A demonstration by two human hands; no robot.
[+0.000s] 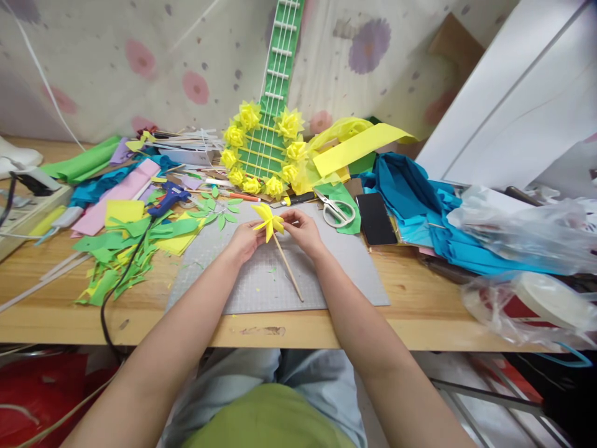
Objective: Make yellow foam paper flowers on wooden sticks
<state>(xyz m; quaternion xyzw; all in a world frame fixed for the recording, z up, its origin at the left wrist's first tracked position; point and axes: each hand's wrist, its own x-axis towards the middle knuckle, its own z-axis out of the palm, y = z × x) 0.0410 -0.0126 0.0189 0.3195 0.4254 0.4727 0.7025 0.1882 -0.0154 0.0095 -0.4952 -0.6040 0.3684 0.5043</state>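
Note:
Between my hands is a yellow paper flower point(268, 222) with pointed petals, set on a thin wooden stick point(289, 269) that slants down toward me over the grey cutting mat point(345, 280). My left hand point(245, 241) closes on the flower's left side, its fingertips partly behind the petals. On the other side, my right hand point(304, 230) pinches a petal at the right edge. Beyond them leans a green paper guitar point(268, 134) with white strings and a ring of yellow paper roses point(289, 124) round its body.
Left of the mat lie a blue glue gun point(168, 198), its black cord point(125, 274) and green and yellow paper scraps point(116, 249). Scissors point(338, 213), a phone point(375, 219) and blue crepe paper point(410, 186) are on the right. A plastic-wrapped roll point(550, 298) sits at the right edge.

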